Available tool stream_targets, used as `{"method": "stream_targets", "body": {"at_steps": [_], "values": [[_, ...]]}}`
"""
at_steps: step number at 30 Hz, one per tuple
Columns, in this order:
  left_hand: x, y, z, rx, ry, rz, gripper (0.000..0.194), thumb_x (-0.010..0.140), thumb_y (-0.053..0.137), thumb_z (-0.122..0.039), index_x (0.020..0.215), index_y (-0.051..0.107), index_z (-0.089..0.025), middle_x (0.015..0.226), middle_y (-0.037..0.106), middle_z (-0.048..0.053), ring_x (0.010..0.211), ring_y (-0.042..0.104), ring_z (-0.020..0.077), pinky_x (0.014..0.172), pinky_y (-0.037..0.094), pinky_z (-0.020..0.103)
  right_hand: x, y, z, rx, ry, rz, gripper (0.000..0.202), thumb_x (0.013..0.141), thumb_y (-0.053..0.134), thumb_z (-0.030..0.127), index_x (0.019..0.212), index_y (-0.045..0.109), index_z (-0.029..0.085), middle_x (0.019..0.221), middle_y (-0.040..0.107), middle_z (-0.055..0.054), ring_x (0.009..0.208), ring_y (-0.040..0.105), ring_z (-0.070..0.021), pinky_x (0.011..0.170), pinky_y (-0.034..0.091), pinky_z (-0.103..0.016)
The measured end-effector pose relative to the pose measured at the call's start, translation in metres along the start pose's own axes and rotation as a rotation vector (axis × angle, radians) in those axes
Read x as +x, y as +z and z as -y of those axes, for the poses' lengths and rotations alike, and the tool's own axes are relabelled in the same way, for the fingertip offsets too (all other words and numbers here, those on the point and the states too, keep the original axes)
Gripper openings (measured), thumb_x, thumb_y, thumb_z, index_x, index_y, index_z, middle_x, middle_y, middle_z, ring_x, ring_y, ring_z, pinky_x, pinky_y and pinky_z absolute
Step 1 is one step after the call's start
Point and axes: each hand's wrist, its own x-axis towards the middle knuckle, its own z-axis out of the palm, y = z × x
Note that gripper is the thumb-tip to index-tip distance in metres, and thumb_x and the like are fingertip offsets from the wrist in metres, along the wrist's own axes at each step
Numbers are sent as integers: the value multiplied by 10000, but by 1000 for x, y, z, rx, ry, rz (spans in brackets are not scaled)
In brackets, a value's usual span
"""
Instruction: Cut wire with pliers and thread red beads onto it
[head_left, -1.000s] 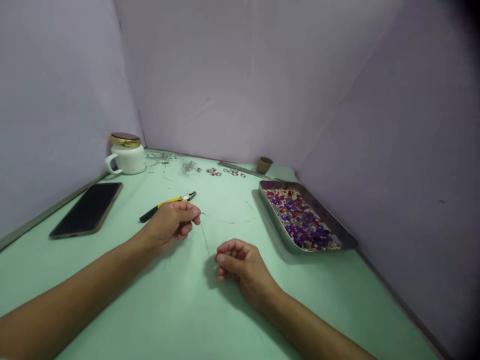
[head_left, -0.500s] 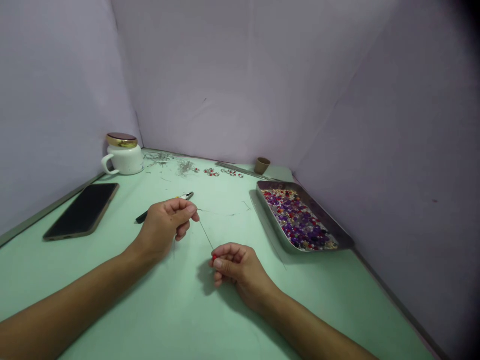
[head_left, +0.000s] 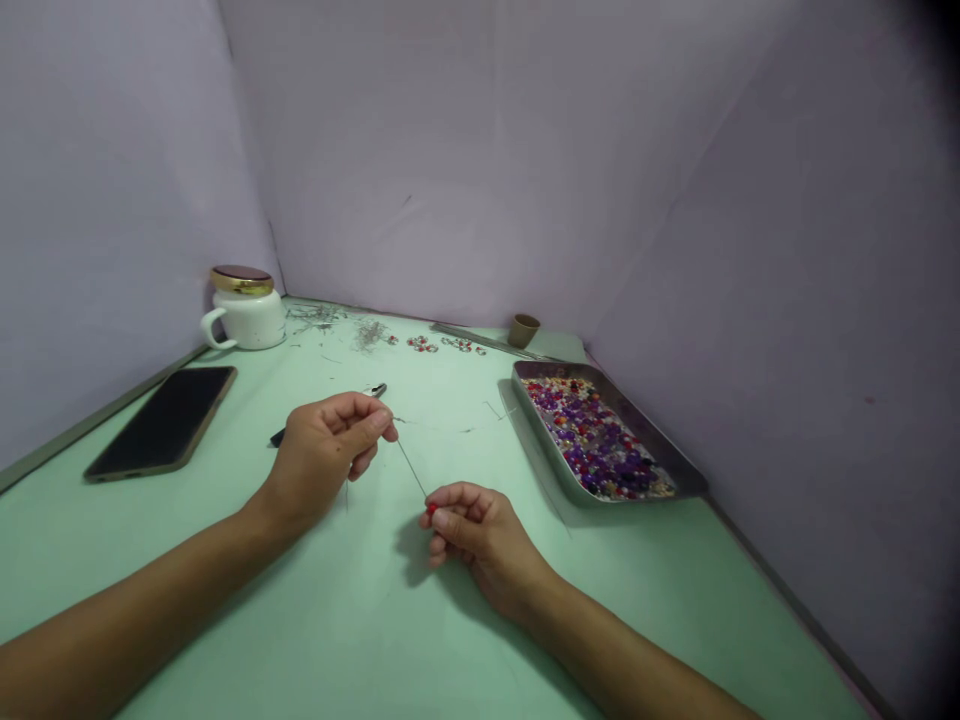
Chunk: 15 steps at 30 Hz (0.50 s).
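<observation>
A thin wire (head_left: 410, 466) slants between my two hands above the pale green table (head_left: 300, 620). My left hand (head_left: 334, 450) pinches its upper end between thumb and forefinger. At the lower end, my right hand (head_left: 480, 540) grips a small red bead (head_left: 432, 508) with the thumb and fingertips. Pliers (head_left: 278, 438) with a dark handle lie behind my left hand, which hides their middle. To the right of my hands stands a metal tray (head_left: 551, 465) holding purple, red and gold beads.
A black phone (head_left: 165, 422) lies at the left, near a white mug (head_left: 255, 320) with a gold-rimmed lid. Wire pieces (head_left: 319, 317) and small red-beaded pieces (head_left: 422, 344) lie at the back. A small brown cup (head_left: 523, 330) stands at the back right.
My left hand has shifted very slightly up and covers more of the pliers. Both hands keep their hold on the wire and bead.
</observation>
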Motion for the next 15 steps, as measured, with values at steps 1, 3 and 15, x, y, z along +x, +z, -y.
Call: {"method": "stream_targets", "body": {"at_steps": [1,3,15], "values": [[0,0,0,-6,2,-7,150,745,597,-269,648,598,-155,522,505,-27,383,346,38,368,256,184,0,0,0,2,-1,2,269,561,769,236,745,620,107,661,661,-42,459,556,-76,483,476,-222],[-1,1,-1,-18,8,-12,142,744,597,-267,660,601,-153,555,530,-17,382,347,34,364,251,183,0,0,0,2,-3,5,272,565,768,243,747,619,106,662,659,-44,458,557,-77,482,474,-222],[-4,4,-1,-39,59,-72,116,740,599,-250,690,598,-146,644,597,4,383,361,29,361,254,184,-3,3,5,64,51,-18,255,647,709,304,740,630,80,638,628,-41,445,533,-66,449,485,-203]]}}
